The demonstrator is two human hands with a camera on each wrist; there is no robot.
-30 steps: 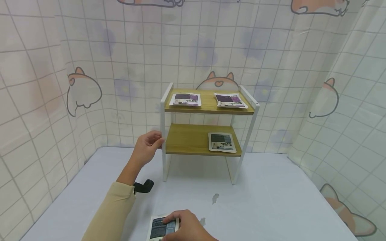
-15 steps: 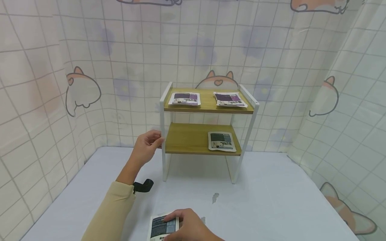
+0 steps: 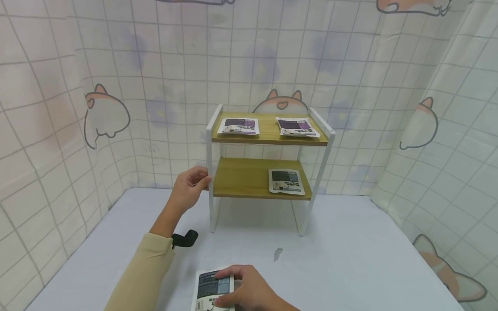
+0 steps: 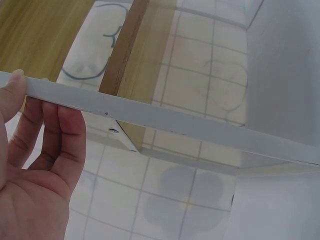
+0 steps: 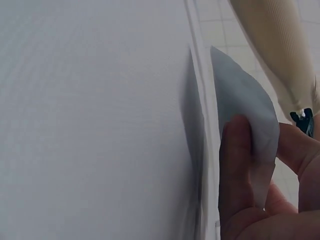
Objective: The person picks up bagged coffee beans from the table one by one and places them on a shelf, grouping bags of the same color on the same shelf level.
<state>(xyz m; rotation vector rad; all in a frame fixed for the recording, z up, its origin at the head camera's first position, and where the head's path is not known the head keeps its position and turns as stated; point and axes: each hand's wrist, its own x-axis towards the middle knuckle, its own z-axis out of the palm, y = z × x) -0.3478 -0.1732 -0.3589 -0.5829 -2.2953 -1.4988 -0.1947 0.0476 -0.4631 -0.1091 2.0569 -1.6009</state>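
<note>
My left hand (image 3: 188,190) pinches the left upright of a small two-tier shelf (image 3: 210,160). In the left wrist view, the thumb lies over the white bar (image 4: 170,120) and the fingers are curled behind it. Low in the head view, my right hand (image 3: 250,288) grips a flat sachet (image 3: 208,288) with a dark blue-grey and white front by its right edge. The right wrist view shows the sachet's plain silvery back (image 5: 245,92) between fingers and thumb, just beyond the table edge.
Two purple-and-white sachets, one left (image 3: 239,126) and one right (image 3: 297,127), lie on the upper wooden board. On the lower board's right side is a dark-and-white sachet (image 3: 286,181). A grey mark (image 3: 278,254) shows on the white table (image 3: 342,259). Patterned curtains (image 3: 175,65) surround it.
My right hand and its sachet have shifted slightly right and up in the head view, showing more of the sachet's front. My left hand stays on the upright.
</note>
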